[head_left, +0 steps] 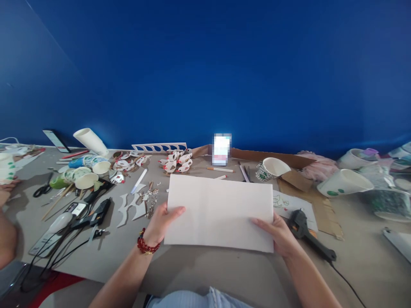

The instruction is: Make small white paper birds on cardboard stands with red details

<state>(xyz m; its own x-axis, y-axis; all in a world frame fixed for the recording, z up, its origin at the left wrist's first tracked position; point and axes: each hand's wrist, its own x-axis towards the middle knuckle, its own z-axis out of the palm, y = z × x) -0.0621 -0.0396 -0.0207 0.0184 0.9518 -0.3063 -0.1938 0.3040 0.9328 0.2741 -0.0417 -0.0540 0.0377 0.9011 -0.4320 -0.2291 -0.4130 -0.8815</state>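
Note:
A blank white sheet of paper [218, 214] is held up over the table, with a faint crease near its middle. At its left edge my left hand [162, 222] grips it, thumb on the front face and the other fingers hidden behind. My right hand [281, 233] pinches the opposite edge the same way. Close to my left hand lie white paper cut-outs [133, 209] and small scraps [150, 196]. Just right of my right hand rests a black glue gun [302, 226], partly over a paper with drawings [285, 205].
Several painted white birds [176, 161] sit behind the sheet, near an upright blurred phone [221, 149]. Paper cups [272, 167] and cardboard [324, 214] lie rightward. Leftward are another glue gun [96, 214], a power strip [48, 239], scissors [43, 189] and another person's arm [6, 231].

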